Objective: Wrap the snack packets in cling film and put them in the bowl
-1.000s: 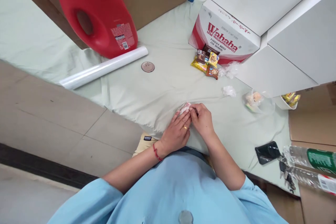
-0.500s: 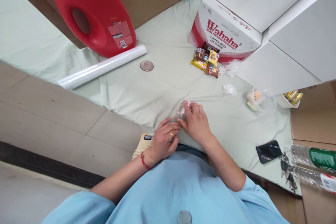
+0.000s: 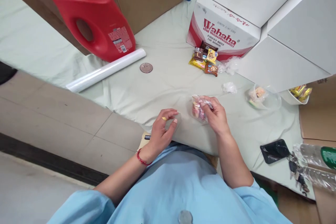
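My right hand [image 3: 216, 115] pinches a small clear plastic bag [image 3: 197, 110] with pinkish and purple contents, just above the cloth. Its fingertips cover the bag's right side. To the left, near the table's front edge, my left hand [image 3: 163, 128] is curved, with thumb and fingers apart. A faint see-through patch shows by its fingertips, too unclear to name. Beyond the right hand lies a crumpled bit of clear plastic [image 3: 229, 87], and farther back sits a small pile of wrapped snacks [image 3: 204, 59].
Along the left lies a white roll [image 3: 107, 70] below a red jug [image 3: 90, 17]. A brown button-like disc [image 3: 146, 67] is nearby. The Wahaha carton [image 3: 223, 29] stands behind. At right are a clear bowl [image 3: 274, 99], a black phone-like object [image 3: 275, 151], keys [image 3: 296, 173] and plastic bottles [image 3: 311, 154].
My hands have moved apart. The right one has shifted rightward with the plastic bag, which shows more fully now; the left has moved slightly left and its fingers have curved away from the thumb.
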### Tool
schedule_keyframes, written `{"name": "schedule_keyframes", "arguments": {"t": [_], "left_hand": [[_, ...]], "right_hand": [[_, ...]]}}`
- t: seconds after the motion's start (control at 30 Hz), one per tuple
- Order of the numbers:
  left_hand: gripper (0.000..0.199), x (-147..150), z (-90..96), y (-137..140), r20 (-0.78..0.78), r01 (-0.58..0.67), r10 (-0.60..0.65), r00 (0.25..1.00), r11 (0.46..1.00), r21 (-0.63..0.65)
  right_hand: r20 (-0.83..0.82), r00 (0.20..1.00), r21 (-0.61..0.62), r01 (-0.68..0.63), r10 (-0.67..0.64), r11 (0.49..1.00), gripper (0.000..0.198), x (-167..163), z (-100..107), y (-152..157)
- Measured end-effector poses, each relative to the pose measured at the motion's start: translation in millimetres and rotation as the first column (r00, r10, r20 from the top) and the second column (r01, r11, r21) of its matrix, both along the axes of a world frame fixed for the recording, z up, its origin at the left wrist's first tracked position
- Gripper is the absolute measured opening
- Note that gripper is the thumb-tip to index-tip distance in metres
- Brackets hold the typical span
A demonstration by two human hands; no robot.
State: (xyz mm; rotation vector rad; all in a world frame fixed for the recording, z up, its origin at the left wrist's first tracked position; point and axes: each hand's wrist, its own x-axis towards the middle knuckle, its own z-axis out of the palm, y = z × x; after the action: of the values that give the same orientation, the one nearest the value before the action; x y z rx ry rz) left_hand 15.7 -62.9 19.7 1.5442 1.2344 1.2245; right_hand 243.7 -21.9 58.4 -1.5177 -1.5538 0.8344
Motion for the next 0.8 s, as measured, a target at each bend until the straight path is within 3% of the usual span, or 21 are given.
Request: {"name": "schedule_keyframes", "arguments": {"t": [0.07,0.13,0.23,0.3,0.43,0.53,0.6,0.7,0.8], "left_hand": [[0.042,12,0.3,5,0.121,0.053,-0.033,0.992,0.985,-0.165],[0.06,25,0.5,12,0.261,0.185,-0.102,0.96,0.931,-0.316],[0.06,42,3.5,19,0.359,0.369,-0.216,0.908,0.817,-0.443],[0.052,51,6.4,22,0.317,0.375,-0.245,0.916,0.801,-0.466],[0.044,68,8.1,25,0.172,0.354,-0.309,0.935,0.826,-0.439],[0.046,75,5.4,25,0.1,0.406,-0.4,0.911,0.826,-0.392],[0.051,70,3.5,25,0.041,0.389,-0.4,0.915,0.856,-0.341],[0.054,40,0.0,29,-0.209,0.234,-0.281,0.937,0.946,-0.225],[0.051,-5,-8.8,33,-0.509,0.029,-0.065,0.858,0.997,-0.078]], "right_hand": [[-0.274,0.962,-0.126,-0.036,0.0,0.991,0.04,9,-2,-8],[-0.443,0.896,-0.234,-0.113,-0.002,0.966,0.047,12,-9,-17],[-0.497,0.868,-0.297,-0.166,-0.004,0.94,0.058,11,-24,-31],[-0.494,0.869,-0.292,-0.143,-0.021,0.945,0.061,12,-32,-39],[-0.494,0.868,-0.26,-0.098,-0.045,0.961,0.064,17,-37,-51],[-0.406,0.913,-0.237,-0.071,-0.033,0.969,0.056,24,-34,-59],[-0.339,0.939,-0.229,-0.024,-0.057,0.973,0.05,36,-30,-63],[-0.254,0.948,-0.196,0.143,-0.191,0.97,0.045,79,-20,-66],[-0.183,0.89,-0.105,0.406,-0.419,0.908,0.041,158,-3,-61]]}}
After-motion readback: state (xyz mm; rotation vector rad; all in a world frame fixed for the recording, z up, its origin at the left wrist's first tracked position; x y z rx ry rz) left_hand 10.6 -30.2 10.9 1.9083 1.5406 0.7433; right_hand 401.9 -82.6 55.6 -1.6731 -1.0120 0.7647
